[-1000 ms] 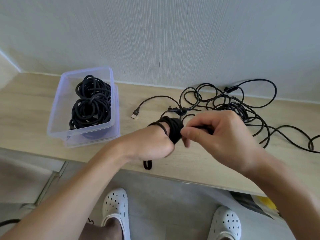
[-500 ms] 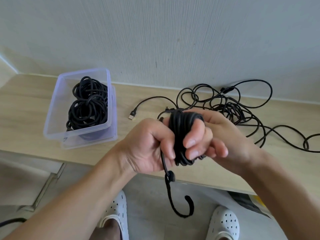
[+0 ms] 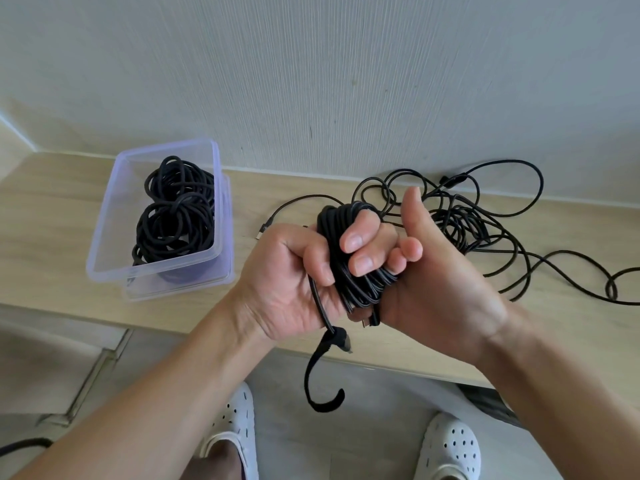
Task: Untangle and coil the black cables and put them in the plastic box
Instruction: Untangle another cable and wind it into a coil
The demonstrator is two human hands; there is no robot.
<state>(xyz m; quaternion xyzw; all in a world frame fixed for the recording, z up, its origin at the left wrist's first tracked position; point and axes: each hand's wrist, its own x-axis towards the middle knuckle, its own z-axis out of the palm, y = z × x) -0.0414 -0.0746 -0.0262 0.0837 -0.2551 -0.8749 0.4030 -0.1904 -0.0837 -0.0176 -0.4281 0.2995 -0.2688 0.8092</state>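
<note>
right hand (image 3: 440, 278) thumb lifted | coiled cable (image 3: 360, 289) axis upright — strap (image 3: 317, 368) dangling down | left hand (image 3: 287, 275) and right fingers (image 3: 360, 237) grasp it

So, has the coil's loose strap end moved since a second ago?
Yes. The strap end of the coil sat level with the table edge; now it dangles lower, past that edge, below the left hand.

We lose the middle of the coiled black cable bundle (image 3: 332, 226) inside the grip of the left hand (image 3: 287, 271) and right hand (image 3: 446, 285), and the loose black cable tangle (image 3: 460, 233) runs off the right edge.
</note>
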